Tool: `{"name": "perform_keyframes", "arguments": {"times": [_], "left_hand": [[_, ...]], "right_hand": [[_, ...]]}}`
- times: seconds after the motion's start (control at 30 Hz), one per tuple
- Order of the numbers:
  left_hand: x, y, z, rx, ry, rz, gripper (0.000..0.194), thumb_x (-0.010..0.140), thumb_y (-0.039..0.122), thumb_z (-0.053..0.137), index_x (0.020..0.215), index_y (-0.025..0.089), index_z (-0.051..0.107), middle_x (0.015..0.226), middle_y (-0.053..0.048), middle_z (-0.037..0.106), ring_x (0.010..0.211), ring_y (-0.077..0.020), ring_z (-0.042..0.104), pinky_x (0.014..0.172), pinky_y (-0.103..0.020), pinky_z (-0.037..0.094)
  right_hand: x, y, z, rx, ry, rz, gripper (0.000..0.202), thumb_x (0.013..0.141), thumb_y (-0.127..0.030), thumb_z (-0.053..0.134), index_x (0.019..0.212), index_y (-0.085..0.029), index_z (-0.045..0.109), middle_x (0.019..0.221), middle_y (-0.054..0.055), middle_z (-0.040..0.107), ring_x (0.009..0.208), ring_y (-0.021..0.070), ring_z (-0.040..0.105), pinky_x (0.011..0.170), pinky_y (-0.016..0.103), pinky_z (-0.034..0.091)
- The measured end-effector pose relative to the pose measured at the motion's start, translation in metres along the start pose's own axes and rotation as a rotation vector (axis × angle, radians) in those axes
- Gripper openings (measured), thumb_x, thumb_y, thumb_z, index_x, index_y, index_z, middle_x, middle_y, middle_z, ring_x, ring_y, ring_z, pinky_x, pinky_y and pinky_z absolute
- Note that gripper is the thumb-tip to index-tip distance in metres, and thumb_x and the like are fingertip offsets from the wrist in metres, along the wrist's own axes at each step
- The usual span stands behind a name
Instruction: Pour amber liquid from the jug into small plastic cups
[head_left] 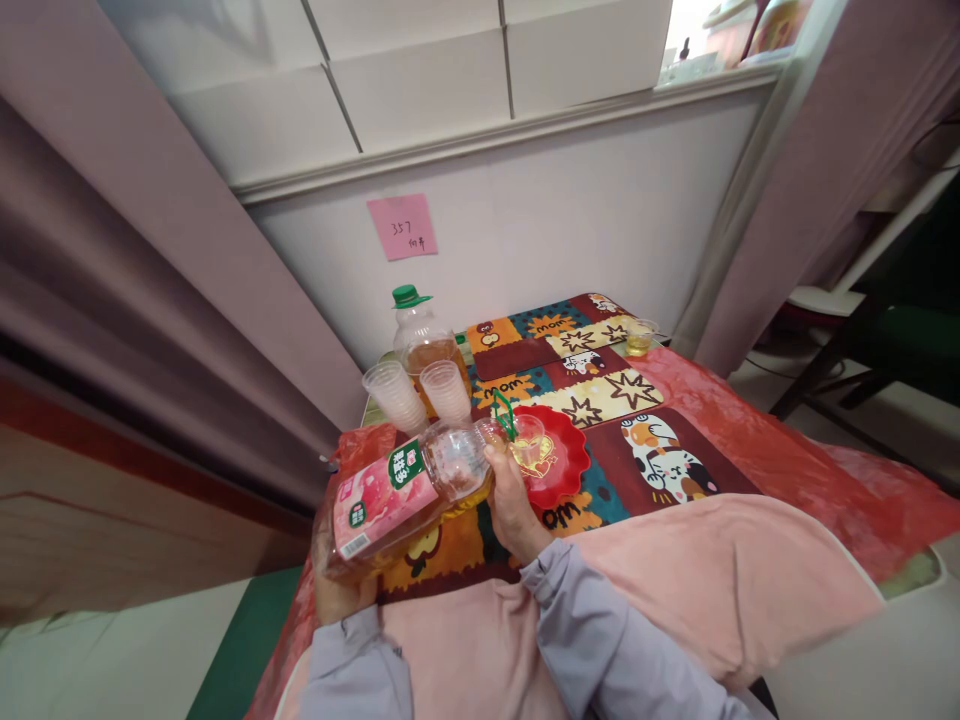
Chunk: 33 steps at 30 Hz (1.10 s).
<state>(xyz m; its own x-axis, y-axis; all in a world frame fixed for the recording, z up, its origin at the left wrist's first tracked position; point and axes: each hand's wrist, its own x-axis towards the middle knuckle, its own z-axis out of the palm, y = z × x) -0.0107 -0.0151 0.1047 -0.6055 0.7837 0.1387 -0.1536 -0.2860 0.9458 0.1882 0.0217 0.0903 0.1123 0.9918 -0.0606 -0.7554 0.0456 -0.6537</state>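
Soft, even indoor light; daylight overexposes the window sill (720, 40) at upper right. Shadows faint. Wide-angle lens bends edges; curtain (112, 330) slightly soft, centre sharp.

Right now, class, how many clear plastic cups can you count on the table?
4: two empty cups before the upright bottle, one cup on the red plate, one cup at the far edge. More may be hidden.

Pink-labelled bottle (397, 495) tipped sideways, mouth over small clear cup (529, 440)
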Motion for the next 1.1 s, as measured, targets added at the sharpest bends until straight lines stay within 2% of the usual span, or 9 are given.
{"name": "perform_keyframes", "arguments": {"times": [0.13,0.37,0.7,0.87,1.1], "left_hand": [[-0.0007,-0.0013,0.0001,-0.046,0.018,0.001,0.040,0.088,0.045,0.076,0.119,0.020,0.078,0.125,-0.005,0.081,0.123,-0.0290,0.073,0.103,-0.038,0.062],[-0.0033,-0.0031,-0.0019,-0.047,0.001,-0.008,0.044,0.086,0.052,0.078,0.120,0.024,0.077,0.136,-0.008,0.077,0.132,-0.0310,0.069,0.110,-0.045,0.060],[-0.0051,-0.0007,0.0011,-0.029,0.045,-0.014,0.037,0.090,0.050,0.075,0.117,0.025,0.078,0.134,-0.006,0.078,0.130,-0.0280,0.071,0.105,-0.039,0.063],[-0.0040,-0.0029,-0.0006,-0.061,0.035,-0.027,0.043,0.085,0.052,0.080,0.119,0.024,0.079,0.134,-0.007,0.079,0.129,-0.0281,0.071,0.109,-0.039,0.060],[-0.0058,-0.0019,0.0003,-0.057,-0.002,-0.026,0.049,0.082,0.056,0.081,0.121,0.026,0.078,0.136,-0.007,0.077,0.130,-0.0305,0.070,0.106,-0.043,0.062]], "right_hand": [[0.0010,0.0014,-0.0012,0.034,-0.025,0.029,0.041,0.089,-0.052,0.072,0.115,-0.021,0.078,0.111,0.004,0.083,0.111,0.0277,0.075,0.107,0.043,0.057],[0.0025,0.0031,-0.0027,0.033,-0.013,0.037,0.044,0.089,-0.053,0.073,0.118,-0.020,0.078,0.111,0.005,0.084,0.110,0.0266,0.076,0.106,0.042,0.057],[0.0034,0.0052,-0.0047,0.024,-0.004,0.038,0.040,0.089,-0.052,0.071,0.111,-0.020,0.079,0.108,0.005,0.084,0.109,0.0267,0.076,0.104,0.041,0.058],[0.0042,0.0062,-0.0053,0.031,-0.002,0.050,0.043,0.089,-0.052,0.072,0.116,-0.020,0.079,0.106,0.005,0.084,0.103,0.0260,0.077,0.101,0.041,0.059],[0.0034,0.0061,-0.0048,0.025,0.021,0.058,0.042,0.089,-0.053,0.073,0.113,-0.019,0.079,0.107,0.005,0.084,0.101,0.0253,0.077,0.102,0.041,0.059]]}}
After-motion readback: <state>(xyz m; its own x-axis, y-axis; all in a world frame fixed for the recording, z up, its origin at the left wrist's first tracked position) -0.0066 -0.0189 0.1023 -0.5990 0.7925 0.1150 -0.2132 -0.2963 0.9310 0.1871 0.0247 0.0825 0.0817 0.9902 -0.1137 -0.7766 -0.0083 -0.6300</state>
